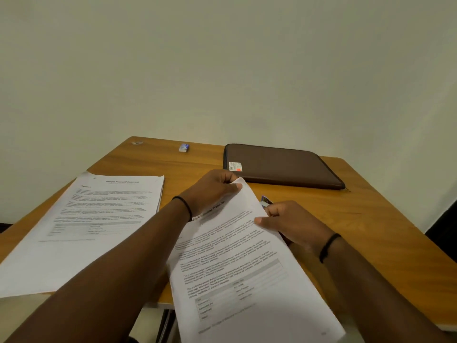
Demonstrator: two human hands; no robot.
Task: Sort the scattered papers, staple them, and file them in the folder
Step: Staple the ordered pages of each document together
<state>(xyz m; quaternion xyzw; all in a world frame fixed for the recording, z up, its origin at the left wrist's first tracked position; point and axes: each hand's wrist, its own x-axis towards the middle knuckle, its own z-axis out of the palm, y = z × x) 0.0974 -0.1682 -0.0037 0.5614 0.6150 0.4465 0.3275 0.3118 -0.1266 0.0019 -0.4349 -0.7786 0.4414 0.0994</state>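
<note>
A set of printed white papers (247,276) lies tilted across the table's near edge, its lower part hanging past the edge. My left hand (210,191) pinches its top corner. My right hand (289,224) grips its right edge, thumb on top; a small blue and white object (265,200), maybe the stapler, peeks out just behind this hand. A second stack of printed papers (94,219) lies flat to the left. The closed brown zip folder (279,165) lies at the back right.
The wooden table (358,219) stands against a pale wall. A small blue and white box (184,147) sits near the back edge, and a tiny scrap (137,143) lies at the back left corner. A dark object (442,226) stands beyond the right edge.
</note>
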